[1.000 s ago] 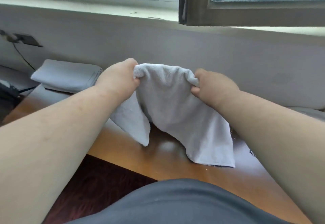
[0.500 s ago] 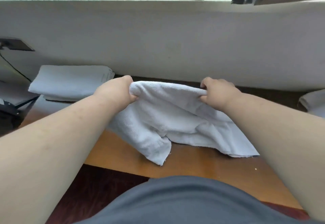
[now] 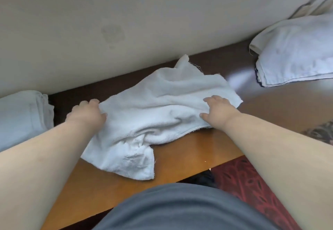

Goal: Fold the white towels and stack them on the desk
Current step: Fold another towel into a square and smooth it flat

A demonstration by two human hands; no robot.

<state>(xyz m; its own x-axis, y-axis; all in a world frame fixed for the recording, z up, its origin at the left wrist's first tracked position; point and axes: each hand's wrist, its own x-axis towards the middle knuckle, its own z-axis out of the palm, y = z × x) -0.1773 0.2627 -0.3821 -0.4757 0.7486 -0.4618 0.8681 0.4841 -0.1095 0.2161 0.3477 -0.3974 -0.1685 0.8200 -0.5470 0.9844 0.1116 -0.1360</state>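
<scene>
Flat on desk (image 3: 207,150), rumpled towel (image 3: 162,107), seemingly under both hands' fingers (image 3: 210,101).

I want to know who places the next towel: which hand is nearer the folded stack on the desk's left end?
Left. The left hand lies just right of the folded stack; the right hand rests farther right on the towel.

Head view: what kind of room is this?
Likely a hotel room or bedroom, not certain. A polished wooden desk stands against a plain wall, white towels lie on it, and patterned red carpet covers the floor.
</scene>
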